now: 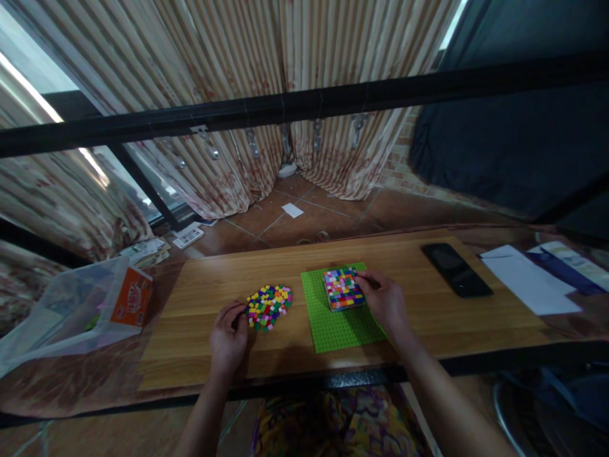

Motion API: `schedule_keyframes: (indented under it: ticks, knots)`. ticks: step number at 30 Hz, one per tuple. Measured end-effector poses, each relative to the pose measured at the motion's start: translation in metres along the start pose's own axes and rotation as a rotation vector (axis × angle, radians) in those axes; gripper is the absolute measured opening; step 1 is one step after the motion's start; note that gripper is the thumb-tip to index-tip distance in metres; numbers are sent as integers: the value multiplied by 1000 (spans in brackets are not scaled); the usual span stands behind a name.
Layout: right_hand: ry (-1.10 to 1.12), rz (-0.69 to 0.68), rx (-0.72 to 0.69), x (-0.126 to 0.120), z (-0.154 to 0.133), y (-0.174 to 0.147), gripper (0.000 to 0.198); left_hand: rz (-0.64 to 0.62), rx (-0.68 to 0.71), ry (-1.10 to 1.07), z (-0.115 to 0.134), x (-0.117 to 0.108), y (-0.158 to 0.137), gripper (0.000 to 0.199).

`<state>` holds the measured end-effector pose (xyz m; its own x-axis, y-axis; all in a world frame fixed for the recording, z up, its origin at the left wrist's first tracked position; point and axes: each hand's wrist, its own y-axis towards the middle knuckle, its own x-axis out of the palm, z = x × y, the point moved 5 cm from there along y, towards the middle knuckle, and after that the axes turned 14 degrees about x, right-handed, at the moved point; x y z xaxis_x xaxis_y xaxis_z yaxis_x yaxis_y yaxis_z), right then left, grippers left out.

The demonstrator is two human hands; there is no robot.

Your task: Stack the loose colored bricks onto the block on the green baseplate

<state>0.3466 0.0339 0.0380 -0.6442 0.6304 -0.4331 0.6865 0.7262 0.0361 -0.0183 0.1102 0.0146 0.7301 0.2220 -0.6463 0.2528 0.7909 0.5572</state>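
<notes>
We see the left hand (228, 339) resting on the wooden bench (428, 317), fingers (236, 312) curled and touching the near left edge of a loose pile of small multicoloured bricks (269, 306); can't tell if they pinch one. Right hand (386, 301) sits at the right side of a multicoloured brick block (343, 289), fingers (368, 277) bent against its top right edge, touching it, not closed around it. The block stands on the far right part of a green baseplate (335, 324), which lies flat mid-bench; the pile is just left of the baseplate, on bare wood. Farther right we see a black phone (457, 270) face up, then white papers (528, 279) and a blue-edged sheet (566, 270), well apart from the hands. Off the bench's left end: a clear plastic bin (61, 317) with an orange box (132, 298) against it. A black bar (304, 105) crosses the view above, striped curtains (228, 76) behind
</notes>
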Motion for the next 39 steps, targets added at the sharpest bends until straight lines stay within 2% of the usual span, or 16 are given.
schedule_keyframes:
  ticks: [5,8,21,28,34,39]
  knots:
    - [-106,28,-61,-3,-2,-3,36,-5,-16,1,0,0,0,20]
    - [-120,41,-47,-4,-2,-2,34,-17,-10,1,-1,0,0,20]
    - [274,-63,211,0,11,18,32,-3,-7,-7,1,0,1,20]
    - [370,-95,288,3,11,22,35,-7,-18,-18,0,1,0,20]
    - [292,-99,252,2,14,24,38,0,-17,-18,1,1,0,19]
    - [154,39,109,-3,-6,-1,35,10,-21,-15,4,-1,0,18]
